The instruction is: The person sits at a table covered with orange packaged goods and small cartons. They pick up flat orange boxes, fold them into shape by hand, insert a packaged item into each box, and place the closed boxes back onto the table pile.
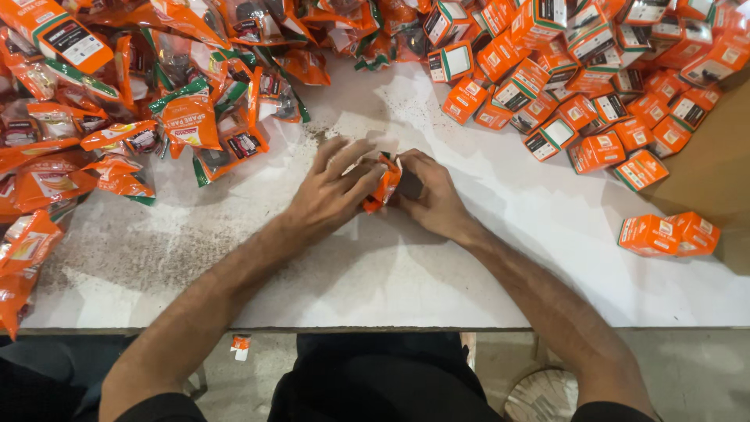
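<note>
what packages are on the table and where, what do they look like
Orange plastic pouches: heaped at far left, crinkled, green edges, white labels.
Small orange boxes: piled far right, cube-like, white labels.
Two boxes: apart, near right edge.
Orange pack: between left hand and right hand.

head cam | looks steeply down, close | faces white table [437, 273] edge

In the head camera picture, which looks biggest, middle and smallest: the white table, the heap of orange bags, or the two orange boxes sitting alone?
1. White table, biggest.
2. Heap of orange bags.
3. Two orange boxes alone at the right, smallest.
</note>
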